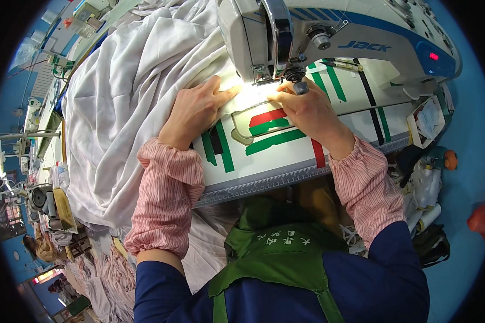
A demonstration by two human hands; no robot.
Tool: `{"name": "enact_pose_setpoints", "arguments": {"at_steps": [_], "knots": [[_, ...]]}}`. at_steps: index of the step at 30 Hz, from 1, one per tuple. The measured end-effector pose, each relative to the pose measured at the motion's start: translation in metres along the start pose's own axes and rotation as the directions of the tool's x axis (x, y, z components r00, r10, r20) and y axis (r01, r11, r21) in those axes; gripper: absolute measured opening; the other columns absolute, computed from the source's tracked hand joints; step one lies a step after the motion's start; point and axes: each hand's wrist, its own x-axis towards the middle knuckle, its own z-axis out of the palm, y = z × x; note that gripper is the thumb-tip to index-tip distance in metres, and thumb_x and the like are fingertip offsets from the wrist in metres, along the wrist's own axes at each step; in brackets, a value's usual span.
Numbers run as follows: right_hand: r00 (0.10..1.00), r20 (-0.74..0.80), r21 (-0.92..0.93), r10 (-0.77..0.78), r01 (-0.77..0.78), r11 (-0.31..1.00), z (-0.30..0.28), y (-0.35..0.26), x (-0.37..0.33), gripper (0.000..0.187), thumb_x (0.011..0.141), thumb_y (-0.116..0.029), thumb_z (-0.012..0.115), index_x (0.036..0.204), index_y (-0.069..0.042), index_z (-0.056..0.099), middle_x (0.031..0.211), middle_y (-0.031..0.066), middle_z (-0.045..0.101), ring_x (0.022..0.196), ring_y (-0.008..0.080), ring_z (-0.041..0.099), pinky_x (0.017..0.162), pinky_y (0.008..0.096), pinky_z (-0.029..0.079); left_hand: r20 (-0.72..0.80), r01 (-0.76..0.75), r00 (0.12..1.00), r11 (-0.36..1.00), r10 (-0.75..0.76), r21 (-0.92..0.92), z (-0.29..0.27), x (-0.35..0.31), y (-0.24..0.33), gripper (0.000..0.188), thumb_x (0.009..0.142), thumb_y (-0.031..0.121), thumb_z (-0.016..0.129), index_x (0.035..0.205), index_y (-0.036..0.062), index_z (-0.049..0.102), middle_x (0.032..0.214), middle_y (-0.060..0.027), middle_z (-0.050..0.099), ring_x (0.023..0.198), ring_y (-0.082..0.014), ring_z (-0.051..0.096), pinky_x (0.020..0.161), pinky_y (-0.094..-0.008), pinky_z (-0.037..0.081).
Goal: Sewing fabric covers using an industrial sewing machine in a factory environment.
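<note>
A large white fabric (129,81) lies in loose folds over the left of the sewing table and runs in under the head of a white and blue sewing machine (253,43). My left hand (196,110) rests on this fabric just left of the needle area, thumb and forefinger stretched apart. On the other side of the needle area, my right hand (310,110) is closed at the fabric's edge, its fingertips drawn together. Bright lamp glare washes out the cloth between the hands, and a machine knob (300,87) partly covers the right fingers.
Green, red and black tape strips (275,141) mark the white tabletop, with a ruler strip (264,185) along its front edge. Tweezers-like tools (342,64) lie behind the right hand. At right are a small open box (427,121) and thread cones (428,188). Piled garments (110,274) lie lower left.
</note>
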Motion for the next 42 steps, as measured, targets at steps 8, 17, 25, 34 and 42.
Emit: {"name": "enact_pose_setpoints", "arguments": {"at_steps": [8, 17, 25, 34, 42], "knots": [[0.998, -0.060, -0.019, 0.025, -0.026, 0.999, -0.006, -0.005, -0.004, 0.013, 0.070, -0.002, 0.071, 0.082, -0.005, 0.067, 0.087, 0.0036, 0.060, 0.083, 0.0188, 0.057, 0.074, 0.0304, 0.050, -0.019, -0.019, 1.000, 1.000, 0.019, 0.009, -0.001, 0.000, -0.002, 0.033, 0.088, 0.011, 0.054, 0.114, 0.0226, 0.068, 0.088, -0.0056, 0.052, 0.077, -0.0211, 0.062, 0.062, -0.0357, 0.049], [0.953, -0.194, -0.033, -0.233, 0.231, 0.972, 0.074, -0.116, 0.036, 0.029, 0.071, -0.014, 0.065, 0.098, -0.002, 0.065, 0.102, 0.0111, 0.062, 0.101, 0.0266, 0.058, 0.087, 0.0389, 0.047, 0.171, -0.448, 0.886, 0.891, 0.432, 0.069, -0.019, 0.039, -0.032, 0.032, 0.082, 0.012, 0.056, 0.112, 0.0157, 0.067, 0.097, -0.0048, 0.057, 0.094, -0.0208, 0.059, 0.078, -0.0331, 0.050], [0.979, -0.078, 0.096, -0.188, 0.195, 0.976, 0.069, -0.137, 0.017, 0.010, 0.072, -0.014, 0.058, 0.077, -0.006, 0.062, 0.079, 0.0038, 0.057, 0.083, 0.0202, 0.056, 0.071, 0.0322, 0.046, 0.136, -0.425, 0.895, 0.905, 0.426, -0.035, -0.026, 0.020, -0.007, 0.033, 0.082, 0.008, 0.055, 0.115, 0.0027, 0.060, 0.103, -0.0099, 0.058, 0.106, -0.0258, 0.057, 0.091, -0.0367, 0.048], [0.988, 0.104, 0.226, -0.114, 0.088, 0.970, -0.060, -0.068, -0.083, 0.017, 0.070, -0.001, 0.067, 0.086, -0.005, 0.065, 0.093, 0.0067, 0.064, 0.092, 0.0256, 0.063, 0.079, 0.0351, 0.051, 0.241, 0.252, 0.946, 0.960, -0.217, -0.121, -0.013, 0.002, 0.085, 0.037, 0.088, 0.034, 0.060, 0.099, -0.0014, 0.062, 0.091, -0.0226, 0.064, 0.072, -0.0369, 0.067, 0.064, -0.0458, 0.053], [0.991, 0.076, 0.251, -0.109, 0.087, 0.964, -0.045, -0.068, -0.077, 0.019, 0.070, 0.002, 0.067, 0.087, -0.005, 0.064, 0.096, 0.0072, 0.064, 0.092, 0.0246, 0.062, 0.080, 0.0356, 0.051, 0.189, 0.300, 0.942, 0.948, -0.278, -0.103, -0.013, 0.007, 0.072, 0.037, 0.089, 0.039, 0.060, 0.100, 0.0044, 0.065, 0.090, -0.0218, 0.064, 0.073, -0.0379, 0.066, 0.064, -0.0465, 0.052]]}}
